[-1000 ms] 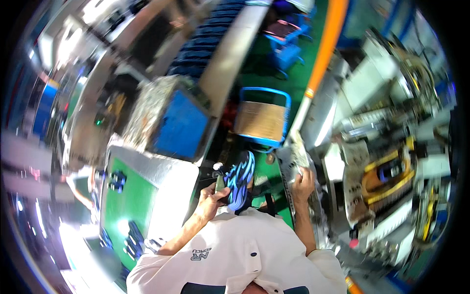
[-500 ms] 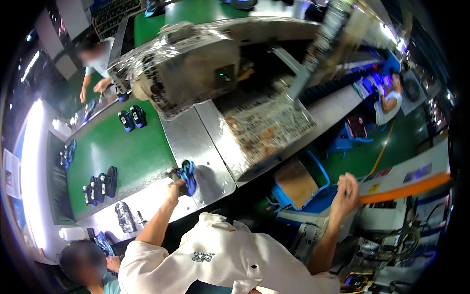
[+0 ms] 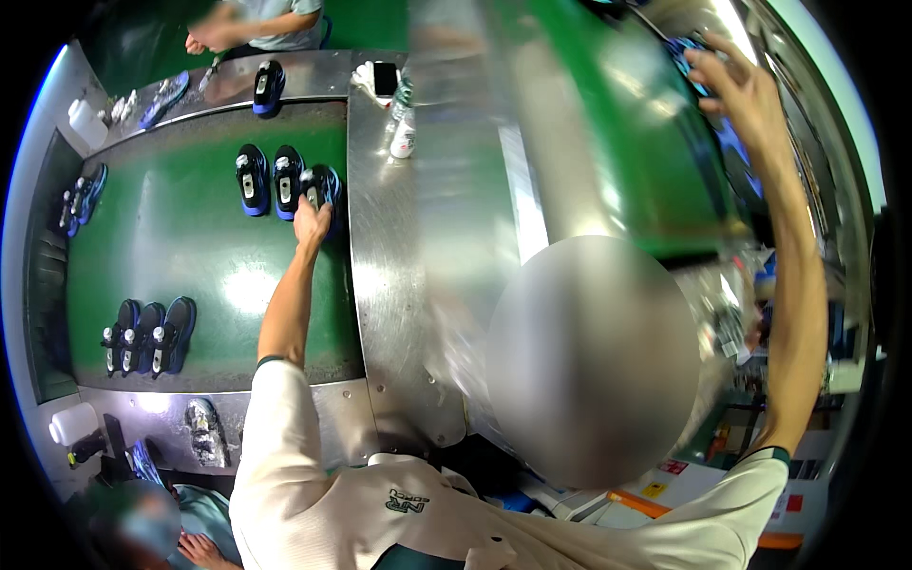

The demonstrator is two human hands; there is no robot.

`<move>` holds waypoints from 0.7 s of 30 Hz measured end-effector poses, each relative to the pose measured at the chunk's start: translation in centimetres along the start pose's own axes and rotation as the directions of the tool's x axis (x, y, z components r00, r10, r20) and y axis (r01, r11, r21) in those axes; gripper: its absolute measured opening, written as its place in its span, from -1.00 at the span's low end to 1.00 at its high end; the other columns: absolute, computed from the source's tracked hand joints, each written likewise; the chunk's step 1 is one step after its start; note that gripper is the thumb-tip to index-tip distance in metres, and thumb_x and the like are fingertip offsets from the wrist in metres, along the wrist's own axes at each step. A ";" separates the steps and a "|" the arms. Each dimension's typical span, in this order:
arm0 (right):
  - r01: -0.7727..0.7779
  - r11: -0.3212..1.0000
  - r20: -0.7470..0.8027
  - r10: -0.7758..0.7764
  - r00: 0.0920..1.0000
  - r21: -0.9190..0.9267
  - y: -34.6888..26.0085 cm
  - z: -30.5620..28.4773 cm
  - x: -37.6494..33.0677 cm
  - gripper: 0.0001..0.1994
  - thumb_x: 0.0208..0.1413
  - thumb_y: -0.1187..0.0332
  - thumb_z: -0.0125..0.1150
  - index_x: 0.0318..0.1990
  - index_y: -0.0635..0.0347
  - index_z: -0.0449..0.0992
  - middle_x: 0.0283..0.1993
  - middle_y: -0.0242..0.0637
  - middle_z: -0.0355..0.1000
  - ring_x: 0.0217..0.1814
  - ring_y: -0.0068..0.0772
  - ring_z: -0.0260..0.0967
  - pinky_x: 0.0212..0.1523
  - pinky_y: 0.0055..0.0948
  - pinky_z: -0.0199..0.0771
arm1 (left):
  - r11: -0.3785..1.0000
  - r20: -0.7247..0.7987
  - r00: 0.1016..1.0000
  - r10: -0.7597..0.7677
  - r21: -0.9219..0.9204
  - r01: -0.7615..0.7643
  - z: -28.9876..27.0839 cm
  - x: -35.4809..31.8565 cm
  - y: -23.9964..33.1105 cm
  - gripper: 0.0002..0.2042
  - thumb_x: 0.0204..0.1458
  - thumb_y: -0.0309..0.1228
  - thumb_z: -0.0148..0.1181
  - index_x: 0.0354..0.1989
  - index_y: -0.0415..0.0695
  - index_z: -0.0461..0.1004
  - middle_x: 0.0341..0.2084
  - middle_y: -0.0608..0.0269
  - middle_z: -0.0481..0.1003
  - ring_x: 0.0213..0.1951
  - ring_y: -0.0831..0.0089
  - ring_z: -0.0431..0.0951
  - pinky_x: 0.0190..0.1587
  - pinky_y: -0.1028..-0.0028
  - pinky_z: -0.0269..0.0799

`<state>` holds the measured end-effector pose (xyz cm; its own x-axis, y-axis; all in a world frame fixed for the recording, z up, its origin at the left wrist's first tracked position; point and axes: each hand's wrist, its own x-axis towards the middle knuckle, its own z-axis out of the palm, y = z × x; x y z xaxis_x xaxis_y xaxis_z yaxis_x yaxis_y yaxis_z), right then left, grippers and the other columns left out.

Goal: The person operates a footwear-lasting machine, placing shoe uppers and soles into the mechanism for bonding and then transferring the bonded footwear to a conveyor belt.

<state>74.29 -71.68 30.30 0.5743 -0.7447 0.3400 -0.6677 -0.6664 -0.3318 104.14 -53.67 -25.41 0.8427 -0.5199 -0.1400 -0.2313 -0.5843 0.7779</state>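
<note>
My left hand (image 3: 312, 220) is closed on the heel end of a dark blue-and-black sports shoe (image 3: 325, 180), which rests on the green belt near its right edge. Two similar shoes, one dark shoe (image 3: 288, 171) right beside it and another shoe (image 3: 252, 180) further left, stand toe-away with pale pieces on top. Far to the upper right, my right hand (image 3: 746, 90) has bent fingers and thumb round a blue-and-black shoe (image 3: 682, 57). That shoe is partly covered by the fingers and cut by the dark rim. More blue-trimmed shoes (image 3: 736, 157) lie under my right wrist.
A group of three shoes (image 3: 152, 337) stands on the near left of the belt (image 3: 209, 271). On the metal strip (image 3: 385, 247) are a phone (image 3: 385, 79) and a white bottle (image 3: 403, 138). One co-worker (image 3: 204, 518) sits near left, another (image 3: 285, 24) works beyond. A blurred head (image 3: 594, 361) fills the right middle.
The view has turned. My left hand has carried its shoe from the metal edge onto the green belt, beside two others. My right hand, empty before, has reached out to a shoe.
</note>
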 end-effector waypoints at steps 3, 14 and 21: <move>-0.146 0.976 0.054 0.139 0.989 0.160 -5.6 5.6 6.0 -0.34 -0.05 0.15 0.30 0.21 0.15 0.21 -0.32 -0.35 0.45 -0.35 -0.51 0.41 -0.40 -0.45 0.46 | 0.968 0.012 1.000 0.004 0.250 -0.007 1.8 3.8 -1.2 -0.46 -0.03 -0.26 0.14 0.05 -0.32 0.13 -0.20 -0.18 0.44 -0.20 -0.09 0.51 -0.17 0.12 0.45; 0.002 0.996 0.063 0.003 0.998 -0.084 -2.6 6.5 11.5 -0.66 -0.27 0.18 0.36 -0.44 0.30 0.55 -0.52 -0.29 0.48 -0.49 -0.51 0.42 -0.44 -0.50 0.43 | 0.988 0.000 0.993 0.118 0.102 -0.117 2.8 4.5 -2.6 -0.28 0.00 -0.11 0.15 0.24 -0.30 0.03 0.07 -0.22 0.29 0.08 -0.03 0.34 0.11 0.18 0.25; -0.167 0.985 0.133 0.171 0.976 -0.038 5.4 1.8 4.1 -0.54 -0.30 0.21 0.41 -0.23 0.37 0.53 -0.32 -0.22 0.52 -0.33 -0.47 0.44 -0.32 -0.52 0.44 | 0.872 0.266 0.918 0.293 -0.467 -0.143 1.6 -22.5 -9.7 -0.51 0.00 -0.32 0.24 0.03 -0.38 0.29 -0.22 0.02 0.49 -0.21 0.30 0.52 -0.09 0.38 0.43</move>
<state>73.88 -78.44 28.27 0.5098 -0.8456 0.1582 -0.7716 -0.5308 -0.3506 86.67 -37.30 -30.82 0.5767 -0.8145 -0.0632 -0.0955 -0.1441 0.9849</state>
